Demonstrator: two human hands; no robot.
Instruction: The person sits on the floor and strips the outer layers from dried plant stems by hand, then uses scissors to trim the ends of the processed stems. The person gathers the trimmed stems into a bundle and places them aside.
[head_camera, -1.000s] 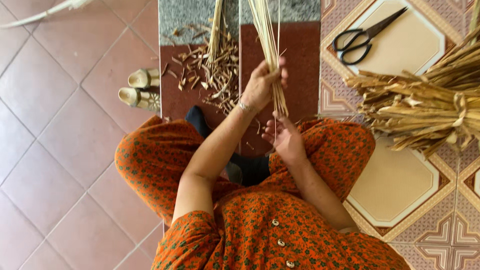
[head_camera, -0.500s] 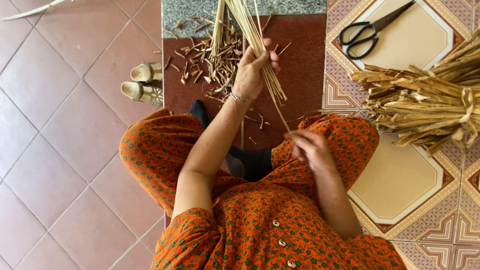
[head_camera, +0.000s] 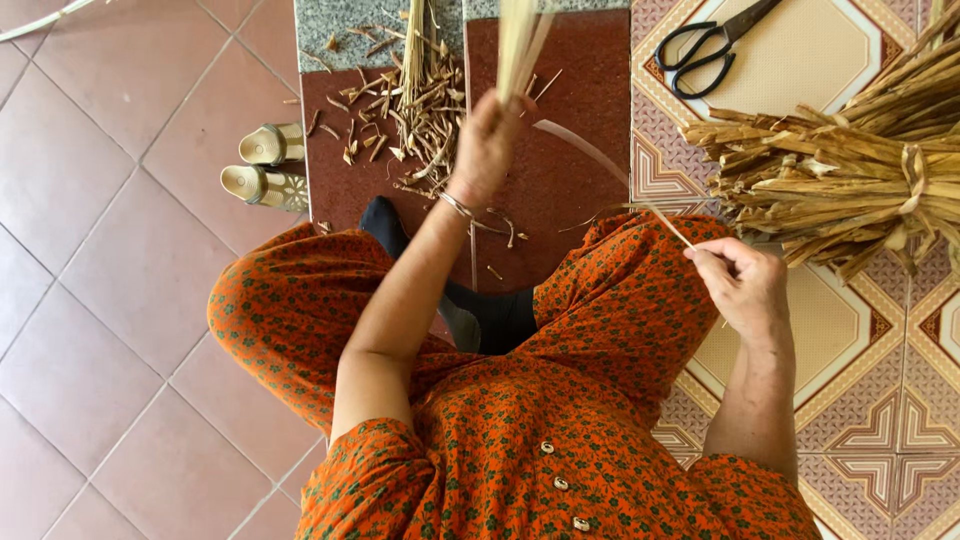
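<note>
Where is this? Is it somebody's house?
Probably a tiled porch or floor of a home, used for handcraft. A tied bundle of dried stalks lies beside black scissors, a pair of sandals sits nearby, and trimmed scraps litter the step.

Dry, pale straw-coloured reed strips (head_camera: 517, 45), matt and fibrous, clasped in the left hand (head_camera: 487, 145); one thin strip (head_camera: 610, 175), smooth and slightly glossy, pinched in the right hand (head_camera: 745, 285). Bundled dried stalks (head_camera: 850, 180), rough and husky, on glossy patterned floor tiles (head_camera: 905, 400). Black-handled metal scissors (head_camera: 712, 45). Speckled polished stone step edge (head_camera: 345, 30). Orange printed cloth dress (head_camera: 520, 440), soft and matt. Thin metal bangle (head_camera: 456, 205).
</note>
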